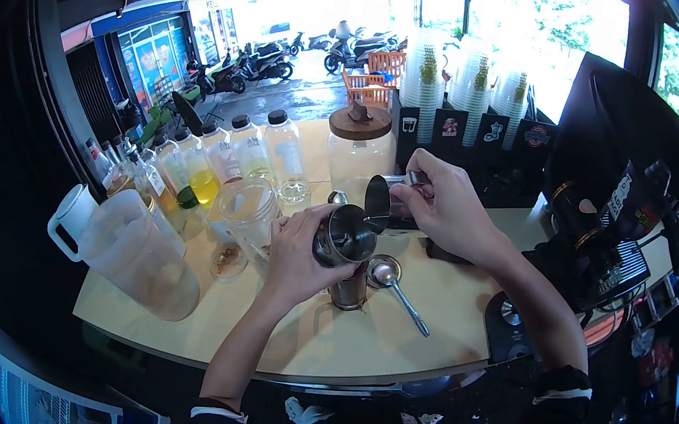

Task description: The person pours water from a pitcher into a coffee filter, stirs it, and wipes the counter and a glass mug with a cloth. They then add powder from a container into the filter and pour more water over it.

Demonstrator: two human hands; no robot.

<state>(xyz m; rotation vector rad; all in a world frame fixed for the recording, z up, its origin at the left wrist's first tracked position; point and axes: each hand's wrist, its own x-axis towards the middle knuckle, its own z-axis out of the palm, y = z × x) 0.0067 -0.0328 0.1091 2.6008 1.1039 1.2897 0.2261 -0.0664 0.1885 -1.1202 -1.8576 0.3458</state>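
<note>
My left hand (301, 254) is wrapped around a metal shaker cup (344, 242), whose dark round opening faces up toward me. Just above its right rim, a small metal pitcher (378, 202) is tipped with its mouth toward the cup. My right hand (450, 208) grips the pitcher by its handle; a thin streak shows between the two vessels, too small to make out clearly. Beside the cup lies a metal ladle (402, 294), bowl end nearest the cup. To the left stand an open clear plastic jar (246, 206) and a round lid (228, 260) with brown residue.
A large translucent pitcher (138, 252) occupies the left side of the table (257, 349). Several capped bottles (202, 184) line the far left edge. Behind my hands is a glass jar with a wooden lid (360, 124). Stacked plastic cups (469, 84) and a black grinder-like machine (598, 216) stand right.
</note>
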